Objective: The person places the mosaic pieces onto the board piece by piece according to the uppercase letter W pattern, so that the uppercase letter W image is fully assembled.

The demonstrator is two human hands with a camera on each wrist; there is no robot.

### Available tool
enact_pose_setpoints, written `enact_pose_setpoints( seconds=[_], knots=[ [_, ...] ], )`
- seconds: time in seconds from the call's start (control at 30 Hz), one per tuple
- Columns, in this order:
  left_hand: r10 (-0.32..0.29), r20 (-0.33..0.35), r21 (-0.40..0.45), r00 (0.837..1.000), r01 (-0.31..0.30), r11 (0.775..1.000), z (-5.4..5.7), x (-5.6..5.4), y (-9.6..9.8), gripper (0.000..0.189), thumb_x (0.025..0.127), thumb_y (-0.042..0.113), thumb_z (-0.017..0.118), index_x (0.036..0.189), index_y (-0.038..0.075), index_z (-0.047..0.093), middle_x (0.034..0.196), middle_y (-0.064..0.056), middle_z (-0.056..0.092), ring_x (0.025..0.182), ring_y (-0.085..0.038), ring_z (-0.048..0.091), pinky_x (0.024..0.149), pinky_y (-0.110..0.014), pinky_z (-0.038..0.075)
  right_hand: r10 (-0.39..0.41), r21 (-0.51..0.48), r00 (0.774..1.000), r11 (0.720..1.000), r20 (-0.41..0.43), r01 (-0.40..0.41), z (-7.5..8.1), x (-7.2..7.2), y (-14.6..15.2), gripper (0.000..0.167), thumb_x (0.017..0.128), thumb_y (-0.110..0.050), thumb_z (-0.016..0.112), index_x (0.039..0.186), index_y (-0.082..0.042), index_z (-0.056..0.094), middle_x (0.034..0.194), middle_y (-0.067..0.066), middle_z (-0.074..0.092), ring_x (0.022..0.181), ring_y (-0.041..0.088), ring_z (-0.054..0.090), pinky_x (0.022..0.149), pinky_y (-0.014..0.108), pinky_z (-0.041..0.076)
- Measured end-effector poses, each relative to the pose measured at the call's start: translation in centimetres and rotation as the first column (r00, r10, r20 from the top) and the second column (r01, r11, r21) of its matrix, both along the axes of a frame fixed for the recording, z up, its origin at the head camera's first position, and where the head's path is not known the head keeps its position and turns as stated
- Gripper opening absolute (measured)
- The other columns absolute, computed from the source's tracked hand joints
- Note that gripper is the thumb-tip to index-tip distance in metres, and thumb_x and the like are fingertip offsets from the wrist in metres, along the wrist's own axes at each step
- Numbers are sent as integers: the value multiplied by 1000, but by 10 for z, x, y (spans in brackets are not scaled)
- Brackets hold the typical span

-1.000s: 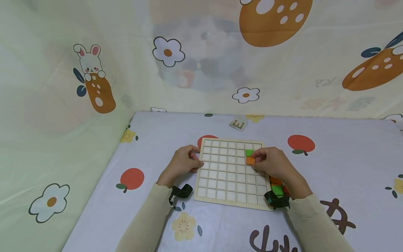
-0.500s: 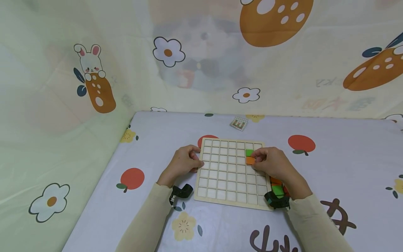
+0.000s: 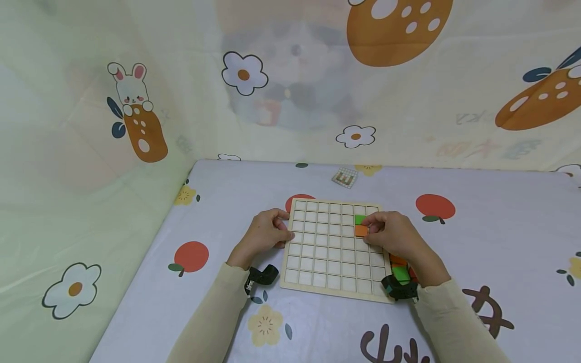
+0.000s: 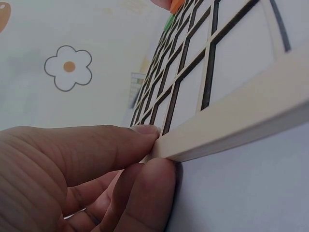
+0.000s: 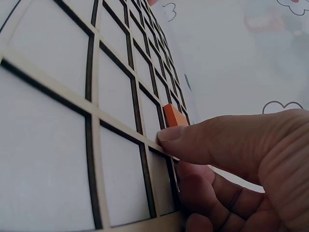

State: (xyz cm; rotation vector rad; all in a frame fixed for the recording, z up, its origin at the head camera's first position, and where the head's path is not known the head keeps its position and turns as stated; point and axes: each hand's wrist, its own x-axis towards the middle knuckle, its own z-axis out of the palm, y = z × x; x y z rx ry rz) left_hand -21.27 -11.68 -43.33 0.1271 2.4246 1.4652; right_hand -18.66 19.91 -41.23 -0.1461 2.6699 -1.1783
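In the head view, a wooden grid board (image 3: 320,254) lies on the table. My left hand (image 3: 263,233) pinches its left edge; the left wrist view shows the thumb (image 4: 116,145) on top and a finger (image 4: 149,193) against the side. My right hand (image 3: 392,232) is over the board's upper right part, pinching an orange square tile (image 3: 360,231) between thumb and fingers. The right wrist view shows this orange tile (image 5: 175,116) standing proud of the grid, one end hidden by the thumb (image 5: 207,140). A green tile (image 3: 359,220) sits in the cell just above it.
Partly covered by the right wrist, loose orange, green and red tiles (image 3: 400,274) lie beside the board's right edge. A small card (image 3: 345,177) with a coloured grid pattern lies behind the board. Patterned cloth walls (image 3: 290,101) stand at the back and left.
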Motion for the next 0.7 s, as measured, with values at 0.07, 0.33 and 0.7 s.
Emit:
enact_pose_setpoints(
  seconds=[0.07, 0.33, 0.7],
  knots=[
    [1, -1, -3, 1000, -1, 1000, 0, 0, 0, 44, 82, 5, 80, 122, 3, 61, 84, -9, 62, 59, -15, 61, 55, -25, 54, -2, 5, 1000, 1000, 0, 2, 0, 0, 0, 26, 84, -7, 73, 109, -4, 70, 85, 6, 62, 82, 23, 55, 68, 33, 47],
    [1, 0, -2, 1000, -1, 1000, 1, 0, 0, 45, 82, 5, 80, 122, 3, 61, 83, -9, 61, 59, -15, 61, 55, -26, 55, 2, 8, 1000, 1000, -3, -2, -1, -1, 1, 25, 83, -8, 73, 108, -5, 70, 85, 5, 62, 81, 23, 54, 67, 33, 46],
    [0, 3, 3, 1000, 0, 1000, 1, 0, 0, 45, 82, 4, 80, 122, 2, 60, 83, -9, 62, 59, -15, 61, 55, -26, 55, 8, 5, 1000, 1000, 20, -8, 1, 2, 1, 30, 85, -15, 76, 113, -8, 69, 91, 6, 62, 87, 24, 54, 71, 34, 48]
  ],
)
